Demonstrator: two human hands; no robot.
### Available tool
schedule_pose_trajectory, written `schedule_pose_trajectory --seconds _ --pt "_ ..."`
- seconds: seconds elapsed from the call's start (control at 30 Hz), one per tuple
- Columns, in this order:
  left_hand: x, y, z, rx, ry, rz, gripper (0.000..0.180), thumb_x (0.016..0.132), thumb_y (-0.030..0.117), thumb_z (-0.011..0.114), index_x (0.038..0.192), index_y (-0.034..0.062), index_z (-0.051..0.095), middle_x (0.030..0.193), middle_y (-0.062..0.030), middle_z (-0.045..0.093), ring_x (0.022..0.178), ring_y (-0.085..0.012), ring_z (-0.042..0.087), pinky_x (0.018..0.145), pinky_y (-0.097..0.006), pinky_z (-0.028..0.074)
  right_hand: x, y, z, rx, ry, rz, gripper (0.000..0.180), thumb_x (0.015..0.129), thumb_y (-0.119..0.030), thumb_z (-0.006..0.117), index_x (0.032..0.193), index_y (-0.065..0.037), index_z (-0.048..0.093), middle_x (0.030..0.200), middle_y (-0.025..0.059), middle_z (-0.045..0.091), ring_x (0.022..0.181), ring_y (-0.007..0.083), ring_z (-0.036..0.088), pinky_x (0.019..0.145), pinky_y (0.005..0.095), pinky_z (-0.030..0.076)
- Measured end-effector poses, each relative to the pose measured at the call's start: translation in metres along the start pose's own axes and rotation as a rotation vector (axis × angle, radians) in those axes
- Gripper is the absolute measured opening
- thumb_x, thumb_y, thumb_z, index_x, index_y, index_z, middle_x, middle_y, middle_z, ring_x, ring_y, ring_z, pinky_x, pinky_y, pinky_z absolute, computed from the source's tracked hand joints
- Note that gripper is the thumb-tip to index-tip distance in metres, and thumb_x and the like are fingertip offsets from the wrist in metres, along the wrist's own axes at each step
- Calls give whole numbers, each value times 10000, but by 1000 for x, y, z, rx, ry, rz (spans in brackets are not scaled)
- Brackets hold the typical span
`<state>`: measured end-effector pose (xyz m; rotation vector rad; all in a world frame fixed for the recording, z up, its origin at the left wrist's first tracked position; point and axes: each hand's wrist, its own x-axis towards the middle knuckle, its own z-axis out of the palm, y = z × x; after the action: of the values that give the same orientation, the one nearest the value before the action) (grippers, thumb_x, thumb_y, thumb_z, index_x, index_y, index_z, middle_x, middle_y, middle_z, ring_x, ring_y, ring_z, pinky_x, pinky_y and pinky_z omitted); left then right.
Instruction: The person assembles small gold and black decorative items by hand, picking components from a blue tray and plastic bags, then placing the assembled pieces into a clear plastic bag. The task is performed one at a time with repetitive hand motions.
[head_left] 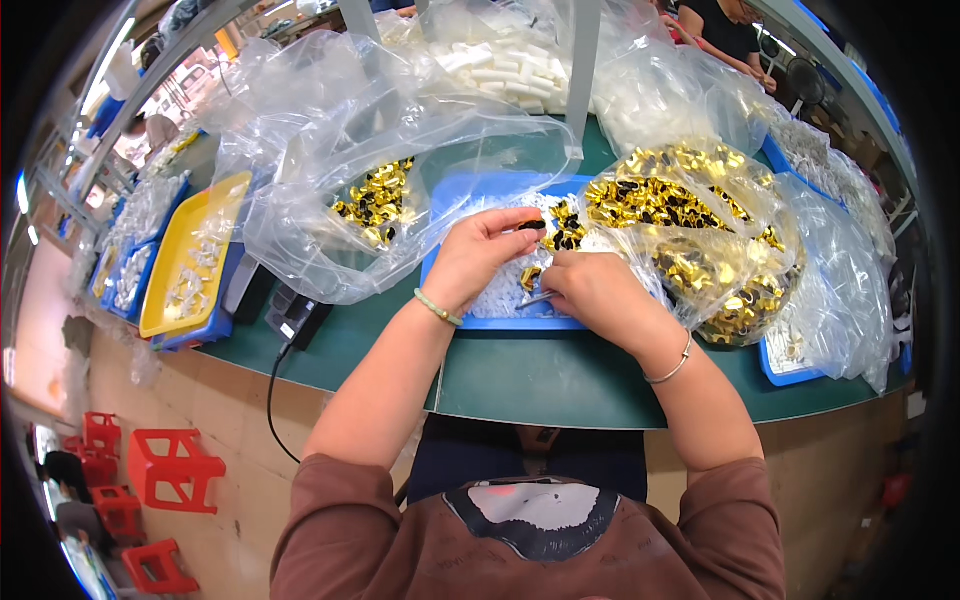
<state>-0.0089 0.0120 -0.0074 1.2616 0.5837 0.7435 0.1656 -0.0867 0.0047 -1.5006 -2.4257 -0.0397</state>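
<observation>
My left hand is closed, pinching a small black-and-gold cap-like piece between thumb and fingertips above the blue tray. Close beside it, my right hand is closed on a slim silvery tool, whose kind is mostly hidden by the fingers. Beneath both hands, many small white plastic parts fill the tray. Loose gold-and-black pieces lie among them at its far right side, near my fingertips.
A large clear bag of gold pieces bulges at the right; another bag lies open on the left. White cylinders are heaped at the back. A yellow tray and a black corded device stand left on the green table.
</observation>
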Motion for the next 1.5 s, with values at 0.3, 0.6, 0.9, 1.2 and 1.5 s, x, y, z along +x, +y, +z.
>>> schedule_pose_trajectory --seconds 0.3,0.6,0.9,1.2,1.5 --pt "0 -1 0 -235 -37 -81 315 968 82 578 1261 -31 577 1160 -102 653 1023 -137 635 901 -244 521 1 9 -2 364 335 63 215 737 -13 718 939 -72 676 868 97 643 777 289 647 678 376 515" --pt "-5 11 4 -507 -177 -111 320 965 51 550 1257 -78 544 1170 -163 638 1062 -165 623 982 -244 510 3 6 -18 818 433 327 144 856 -52 697 993 -12 709 767 21 587 694 100 499 636 244 404" --pt "-6 2 9 -430 -239 -116 316 996 176 562 1248 -15 582 1177 -73 648 970 -91 616 887 -218 524 6 6 -12 824 545 337 117 871 -51 689 975 -1 707 723 -43 512 672 51 443 606 216 362" --pt "-7 7 16 -416 -236 -92 325 986 153 579 1279 12 571 1128 -57 648 1000 -103 628 899 -228 529 8 5 -10 796 614 304 82 857 -23 678 927 18 680 719 5 539 647 88 450 595 237 366" --pt "-7 3 19 -428 -197 -97 312 980 130 583 1268 11 572 1160 -70 642 1043 -130 634 930 -244 530 7 9 -12 741 571 294 73 884 -50 663 919 15 664 720 22 537 643 98 449 592 247 376"
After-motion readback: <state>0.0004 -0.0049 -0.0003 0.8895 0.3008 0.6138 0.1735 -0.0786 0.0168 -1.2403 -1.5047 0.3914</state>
